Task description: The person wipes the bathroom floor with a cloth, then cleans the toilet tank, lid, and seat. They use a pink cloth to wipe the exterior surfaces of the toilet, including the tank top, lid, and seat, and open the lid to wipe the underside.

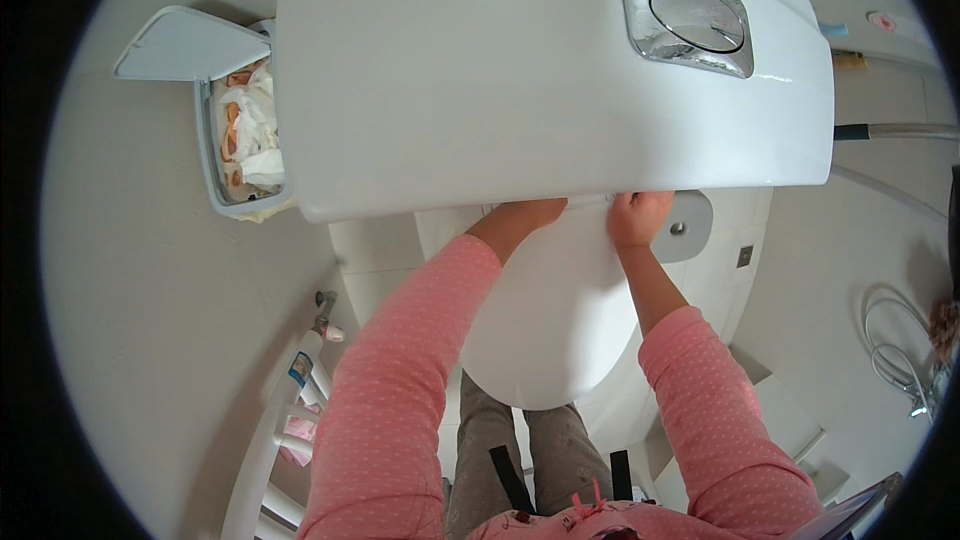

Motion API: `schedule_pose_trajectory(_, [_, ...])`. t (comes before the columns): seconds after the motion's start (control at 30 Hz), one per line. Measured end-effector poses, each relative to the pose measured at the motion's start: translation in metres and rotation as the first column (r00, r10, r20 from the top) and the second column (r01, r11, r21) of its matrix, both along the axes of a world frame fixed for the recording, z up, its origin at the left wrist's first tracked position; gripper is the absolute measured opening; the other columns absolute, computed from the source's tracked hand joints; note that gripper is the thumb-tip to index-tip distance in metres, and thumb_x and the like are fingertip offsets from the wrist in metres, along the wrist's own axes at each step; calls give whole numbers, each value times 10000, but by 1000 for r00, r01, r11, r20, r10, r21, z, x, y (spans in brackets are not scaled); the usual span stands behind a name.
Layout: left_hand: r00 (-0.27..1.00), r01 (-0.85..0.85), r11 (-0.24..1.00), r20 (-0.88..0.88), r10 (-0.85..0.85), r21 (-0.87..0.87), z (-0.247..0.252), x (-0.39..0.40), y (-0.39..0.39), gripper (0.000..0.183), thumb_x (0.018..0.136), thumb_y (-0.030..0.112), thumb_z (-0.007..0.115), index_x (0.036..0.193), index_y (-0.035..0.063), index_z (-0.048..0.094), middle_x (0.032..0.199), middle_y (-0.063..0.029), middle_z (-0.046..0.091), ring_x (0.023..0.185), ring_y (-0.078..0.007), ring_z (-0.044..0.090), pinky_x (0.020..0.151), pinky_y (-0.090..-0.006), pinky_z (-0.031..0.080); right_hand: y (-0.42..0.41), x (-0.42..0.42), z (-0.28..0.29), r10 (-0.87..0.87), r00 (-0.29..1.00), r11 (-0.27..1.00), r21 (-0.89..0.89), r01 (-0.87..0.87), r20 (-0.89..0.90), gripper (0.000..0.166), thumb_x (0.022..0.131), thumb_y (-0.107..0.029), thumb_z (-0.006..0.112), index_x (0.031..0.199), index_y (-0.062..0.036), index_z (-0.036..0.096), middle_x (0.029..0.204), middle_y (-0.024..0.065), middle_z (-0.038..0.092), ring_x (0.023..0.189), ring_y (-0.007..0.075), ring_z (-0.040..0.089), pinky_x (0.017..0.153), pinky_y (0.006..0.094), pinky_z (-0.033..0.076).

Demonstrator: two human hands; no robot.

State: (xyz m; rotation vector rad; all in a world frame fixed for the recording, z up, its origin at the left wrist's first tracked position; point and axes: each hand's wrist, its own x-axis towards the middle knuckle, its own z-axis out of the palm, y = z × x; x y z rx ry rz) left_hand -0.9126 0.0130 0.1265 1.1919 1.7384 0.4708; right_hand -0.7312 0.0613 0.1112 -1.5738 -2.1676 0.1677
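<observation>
Before me is a white toilet with its lid (pixel 551 345) down over the bowl. The ceramic cistern (pixel 465 82) fills the top of the view, with a chrome flush button (pixel 697 17) on its right side. My left hand (pixel 534 214) reaches to the back left of the lid, its fingers hidden under the cistern's front edge. Opposite it, my right hand (pixel 640 219) is at the back right edge of the lid with its fingers curled. The cistern hides part of this hand too, and whether either holds anything cannot be seen.
Left of the cistern stands a waste bin (pixel 206 157) holding used paper, its cover (pixel 199 45) raised. A white rack (pixel 259 457) stands at the lower left. A grey slab with a hole (pixel 697 229) and a floor drain (pixel 744 256) lie right. A shower hose (pixel 889 360) hangs far right.
</observation>
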Motion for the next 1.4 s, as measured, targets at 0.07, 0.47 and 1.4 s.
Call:
schedule_pose_trajectory(0.07, [993,116,973,26,-113,-197,15,-12,8,406,953,133,473,1352,59,493,1400,-144,498,1287,-316,445,1065,-445,363,0,-1,2,14,1000,1000,13,-14,-6,172,824,-98,583,957,-61,685,1059,144,596,941,392,511,780,469,411])
schedule_pose_trajectory(0.47, [986,-62,980,-142,90,192,-34,17,-5,255,829,-36,498,1024,1,658,1069,-197,647,1011,-378,587,857,-473,471,1,-1,4,-15,1000,1000,26,14,24,147,815,-98,573,917,-89,680,1024,123,566,869,358,495,754,457,405])
schedule_pose_trajectory(1.4, [978,208,977,-42,-206,46,37,-96,-23,396,872,11,541,1241,134,614,1006,-97,602,887,-262,574,823,-398,475,-3,4,2,-106,994,986,-126,107,14,237,781,-96,559,950,-163,711,1136,105,584,988,321,518,826,435,402])
